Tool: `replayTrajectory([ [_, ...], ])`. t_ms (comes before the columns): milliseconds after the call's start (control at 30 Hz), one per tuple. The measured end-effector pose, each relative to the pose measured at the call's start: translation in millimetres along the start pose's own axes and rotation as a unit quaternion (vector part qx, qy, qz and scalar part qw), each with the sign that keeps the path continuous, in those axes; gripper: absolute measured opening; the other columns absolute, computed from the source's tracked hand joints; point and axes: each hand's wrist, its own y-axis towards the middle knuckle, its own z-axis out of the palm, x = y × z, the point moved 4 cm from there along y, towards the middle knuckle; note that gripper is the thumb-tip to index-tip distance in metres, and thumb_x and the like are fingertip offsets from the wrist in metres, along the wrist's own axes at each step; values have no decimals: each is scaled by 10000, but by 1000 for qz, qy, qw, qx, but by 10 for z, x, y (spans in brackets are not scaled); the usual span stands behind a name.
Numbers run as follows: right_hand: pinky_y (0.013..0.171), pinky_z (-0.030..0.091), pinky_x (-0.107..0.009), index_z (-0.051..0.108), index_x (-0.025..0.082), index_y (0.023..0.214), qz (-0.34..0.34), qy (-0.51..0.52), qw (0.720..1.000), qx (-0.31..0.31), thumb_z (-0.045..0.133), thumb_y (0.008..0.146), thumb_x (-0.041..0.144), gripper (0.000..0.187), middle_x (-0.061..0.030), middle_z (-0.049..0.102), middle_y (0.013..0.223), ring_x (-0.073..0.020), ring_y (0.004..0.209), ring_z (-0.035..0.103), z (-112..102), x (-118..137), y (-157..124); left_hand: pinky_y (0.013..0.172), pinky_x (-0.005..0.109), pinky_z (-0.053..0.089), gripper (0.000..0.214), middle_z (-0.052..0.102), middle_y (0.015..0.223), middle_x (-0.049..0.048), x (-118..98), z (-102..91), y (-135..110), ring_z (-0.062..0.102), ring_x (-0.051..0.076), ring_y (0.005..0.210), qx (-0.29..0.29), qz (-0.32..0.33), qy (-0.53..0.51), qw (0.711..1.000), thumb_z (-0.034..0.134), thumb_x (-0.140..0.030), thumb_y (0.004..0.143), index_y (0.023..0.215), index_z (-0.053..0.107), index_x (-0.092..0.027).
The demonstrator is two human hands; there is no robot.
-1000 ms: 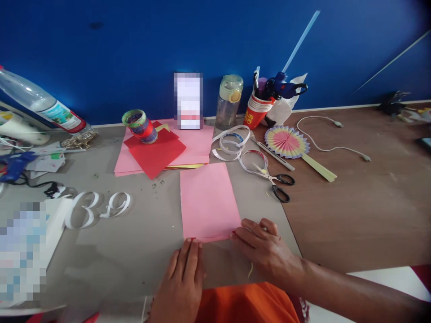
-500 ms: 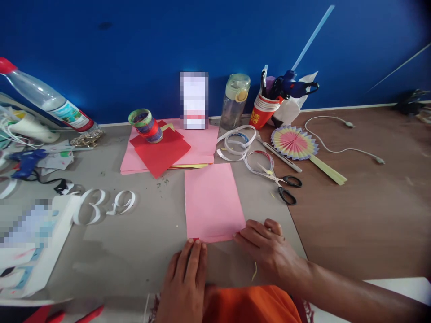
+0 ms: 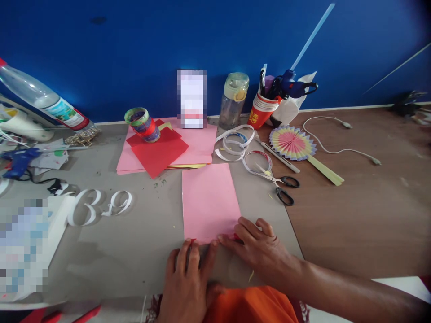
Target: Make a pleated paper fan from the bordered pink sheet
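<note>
A sheet of pink paper [image 3: 211, 202] lies on the grey mat in front of me, a narrow strip along its near edge turned up, with red showing at both near corners. My left hand [image 3: 188, 273] rests at the near left corner, fingers spread and fingertips on that edge. At the near right corner, my right hand [image 3: 259, 246] has bent fingers on the paper, its thumb stretched left along the fold. The two hands almost meet at the middle of the edge. Whether the right fingers reach under the sheet is hidden.
Beyond lie pink sheets [image 3: 198, 146], red paper [image 3: 158, 154] and a tape roll [image 3: 143, 125]. Rightward are scissors [image 3: 278, 181], a pen-like tool [image 3: 279, 156], a paper fan [image 3: 292, 142], red cups [image 3: 262, 110] and a bottle [image 3: 234, 101]. Leftward are paper curls [image 3: 87, 208] and a glue gun [image 3: 20, 161].
My left fingers have spread, the index finger moving right along the near edge. My right thumb has stretched left along it, while the right fingers have shifted slightly onto the sheet.
</note>
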Motion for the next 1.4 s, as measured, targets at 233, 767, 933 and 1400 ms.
replayTrajectory([
  [233,786,275,-393,573,206,1196,-7,10,1000,-28,569,820,199,377,-67,637,976,-258,1080,484,-45,-41,-58,929,447,347,504,562,1182,141,4,-33,-10,481,303,1125,-24,9,-8,1000,478,-450,877,1259,528,-126],
  [767,796,322,-381,599,204,1135,32,78,995,-47,408,924,139,292,-58,647,1075,-248,1065,503,8,-103,-213,915,416,353,448,620,1112,142,68,-64,15,534,274,1055,-79,21,-48,995,373,-406,951,1164,585,-74],
  [933,760,254,-362,600,197,821,45,90,995,-20,462,875,71,194,-14,597,813,-183,862,490,-47,-163,-21,813,369,394,264,624,883,68,211,-113,163,551,208,868,-48,35,-84,995,407,-190,947,1070,635,-137],
  [1400,726,211,-353,509,163,720,-36,-15,999,-7,475,852,49,177,-31,532,735,-172,766,415,-118,-94,54,752,312,448,251,604,905,46,361,-165,347,542,177,804,2,121,-48,991,399,-47,886,958,612,-160],
])
